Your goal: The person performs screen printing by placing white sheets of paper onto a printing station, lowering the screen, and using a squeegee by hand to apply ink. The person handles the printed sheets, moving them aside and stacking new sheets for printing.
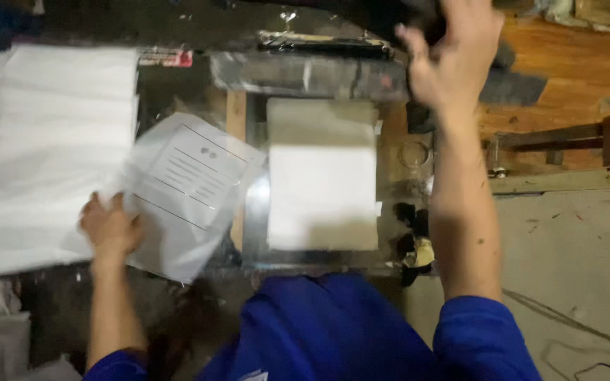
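My left hand (109, 227) rests on a white printed sheet (190, 185) with lines and a frame on it, fingers pressing its lower left edge. The sheet lies tilted between a stack of white sheets (54, 141) on the left and a flat printing bed. My right hand (452, 53) reaches up and far, fingers curled around a dark frame edge (333, 48) at the top; the grip is blurred. A blank white sheet (323, 187) lies on the dark glassy bed (254, 219) in the middle.
A wooden surface (573, 63) lies at the upper right, a grey slab (573, 254) below it. Dark rags and a yellowish scrap (418, 250) sit right of the bed. My blue sleeves and shirt (333, 331) fill the bottom.
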